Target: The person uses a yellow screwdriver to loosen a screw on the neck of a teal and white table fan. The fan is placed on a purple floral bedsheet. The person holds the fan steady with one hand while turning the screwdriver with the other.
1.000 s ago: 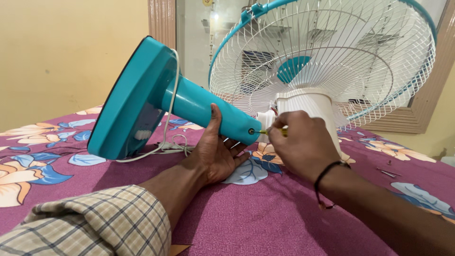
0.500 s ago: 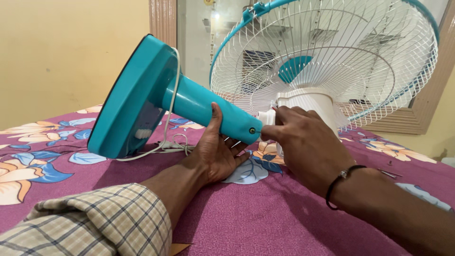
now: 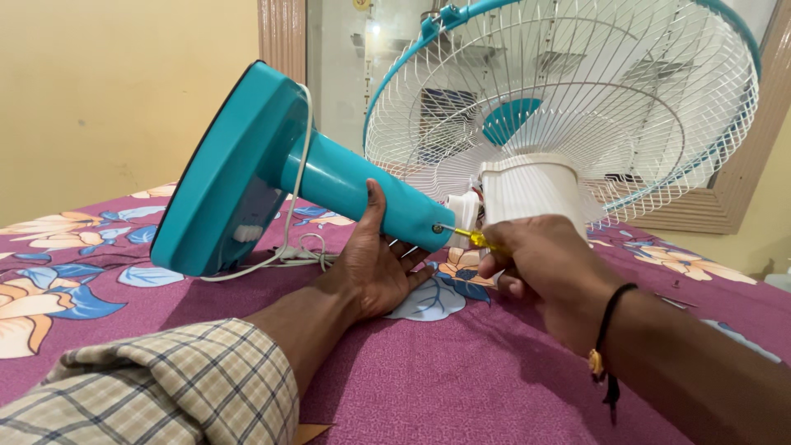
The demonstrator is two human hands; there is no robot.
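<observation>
Fan stem [image 3: 362,188] cradled by left hand [image 3: 375,264], right hand [image 3: 548,268] gripping screwdriver [image 3: 463,236] at its end

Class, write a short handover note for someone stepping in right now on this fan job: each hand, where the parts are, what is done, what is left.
Left hand: under the teal stand neck, thumb up its side, propping it.
Right hand: gripping a yellow-handled screwdriver, tip at the screw hole at the end of the neck.
Fan lies on its side on the purple floral cloth; teal base left, white motor housing and wire grille right, white cord looped by the base.
Done: neck meets the motor housing.
Left: whether the screw is tight cannot be told; check it.
</observation>
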